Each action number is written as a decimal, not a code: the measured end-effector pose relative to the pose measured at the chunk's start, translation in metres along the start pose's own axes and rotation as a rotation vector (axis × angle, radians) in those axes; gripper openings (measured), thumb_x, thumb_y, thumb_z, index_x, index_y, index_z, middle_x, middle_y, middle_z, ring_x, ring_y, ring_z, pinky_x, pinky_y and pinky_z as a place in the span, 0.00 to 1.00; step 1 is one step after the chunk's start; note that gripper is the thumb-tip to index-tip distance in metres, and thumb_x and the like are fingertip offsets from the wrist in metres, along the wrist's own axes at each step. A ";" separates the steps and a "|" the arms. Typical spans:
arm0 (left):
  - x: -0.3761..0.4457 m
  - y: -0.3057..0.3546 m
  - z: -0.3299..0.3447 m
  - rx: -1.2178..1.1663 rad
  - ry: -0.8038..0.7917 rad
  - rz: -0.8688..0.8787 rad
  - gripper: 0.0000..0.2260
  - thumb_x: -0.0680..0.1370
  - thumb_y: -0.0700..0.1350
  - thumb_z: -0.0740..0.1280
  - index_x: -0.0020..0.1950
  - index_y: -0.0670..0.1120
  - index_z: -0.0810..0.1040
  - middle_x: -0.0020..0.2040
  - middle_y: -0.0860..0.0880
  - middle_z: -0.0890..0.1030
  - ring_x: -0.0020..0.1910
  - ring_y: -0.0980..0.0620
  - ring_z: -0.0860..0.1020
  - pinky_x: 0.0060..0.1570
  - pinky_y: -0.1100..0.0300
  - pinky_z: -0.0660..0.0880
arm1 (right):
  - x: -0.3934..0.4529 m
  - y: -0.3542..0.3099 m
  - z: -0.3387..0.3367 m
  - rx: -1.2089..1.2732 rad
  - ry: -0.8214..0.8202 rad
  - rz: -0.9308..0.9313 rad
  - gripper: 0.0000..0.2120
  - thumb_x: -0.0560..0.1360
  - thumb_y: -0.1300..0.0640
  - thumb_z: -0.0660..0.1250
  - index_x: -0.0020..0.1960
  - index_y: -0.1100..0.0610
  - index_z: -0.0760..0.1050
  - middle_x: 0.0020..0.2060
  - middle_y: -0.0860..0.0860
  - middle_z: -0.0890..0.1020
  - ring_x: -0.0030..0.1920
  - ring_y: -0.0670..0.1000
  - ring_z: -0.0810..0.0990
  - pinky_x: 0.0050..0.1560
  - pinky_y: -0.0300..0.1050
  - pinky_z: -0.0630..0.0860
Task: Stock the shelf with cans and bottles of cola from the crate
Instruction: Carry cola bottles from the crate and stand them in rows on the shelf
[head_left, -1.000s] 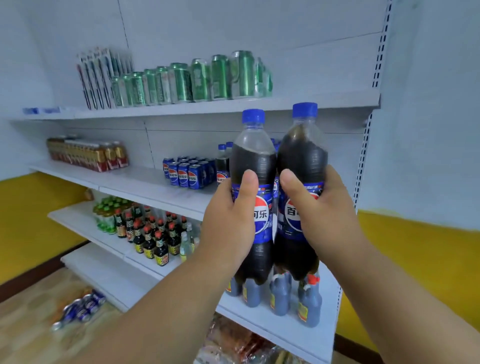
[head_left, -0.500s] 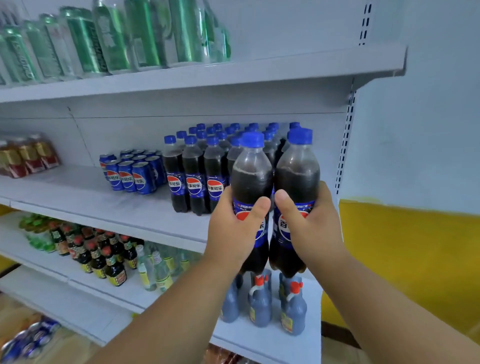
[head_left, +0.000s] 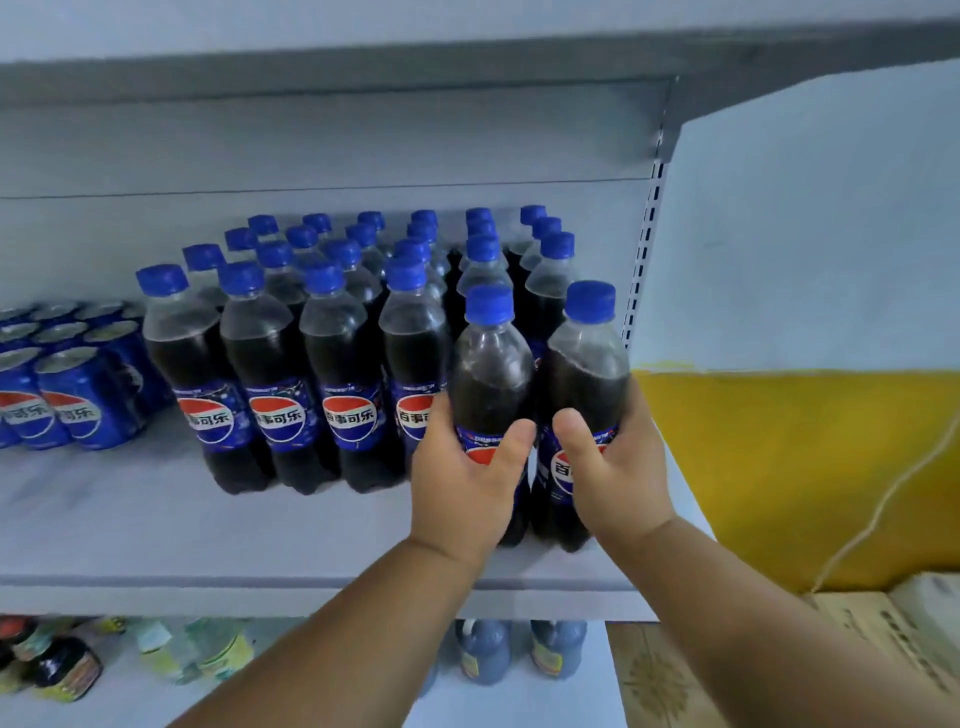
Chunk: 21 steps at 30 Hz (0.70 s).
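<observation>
2 cola bottles, side by side and upright at the right end of the shelf (head_left: 156, 535), bottoms about on the surface. The left bottle (head_left: 491, 374) is wrapped at the label by the left hand (head_left: 467, 483), thumb across the front; right bottle (head_left: 584, 384) same deal with the right hand (head_left: 613, 478). Just left and behind them are the stocked bottles (head_left: 322, 364), then the blue cans (head_left: 67, 400) further left.
</observation>
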<state>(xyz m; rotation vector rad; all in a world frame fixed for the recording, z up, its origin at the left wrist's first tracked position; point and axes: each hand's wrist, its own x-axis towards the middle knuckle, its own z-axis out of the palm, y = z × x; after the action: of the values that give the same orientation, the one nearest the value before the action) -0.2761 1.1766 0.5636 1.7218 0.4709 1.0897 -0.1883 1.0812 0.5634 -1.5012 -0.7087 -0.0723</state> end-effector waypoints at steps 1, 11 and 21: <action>0.003 -0.004 -0.001 -0.007 -0.007 0.004 0.15 0.70 0.53 0.71 0.54 0.62 0.73 0.49 0.75 0.79 0.51 0.72 0.78 0.47 0.79 0.69 | 0.003 0.003 0.003 -0.001 0.005 -0.012 0.16 0.66 0.38 0.66 0.52 0.40 0.71 0.44 0.28 0.81 0.46 0.33 0.80 0.45 0.26 0.73; 0.013 -0.025 0.001 0.027 0.020 0.100 0.17 0.68 0.62 0.69 0.55 0.64 0.72 0.50 0.66 0.80 0.52 0.72 0.77 0.49 0.79 0.68 | 0.016 0.017 0.011 -0.027 0.059 -0.101 0.18 0.69 0.39 0.66 0.56 0.43 0.71 0.47 0.32 0.82 0.49 0.37 0.81 0.50 0.36 0.77; 0.009 0.017 -0.031 0.667 -0.180 -0.023 0.26 0.66 0.77 0.48 0.47 0.60 0.70 0.35 0.64 0.72 0.36 0.61 0.70 0.34 0.66 0.63 | 0.003 0.028 -0.021 -0.241 -0.218 -0.043 0.24 0.72 0.30 0.60 0.63 0.40 0.64 0.54 0.36 0.77 0.57 0.40 0.77 0.55 0.40 0.74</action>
<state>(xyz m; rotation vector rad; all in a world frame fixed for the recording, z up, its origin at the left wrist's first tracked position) -0.3003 1.1924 0.5854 2.3595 0.7972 0.7910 -0.1650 1.0665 0.5424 -1.7413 -0.9335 -0.0274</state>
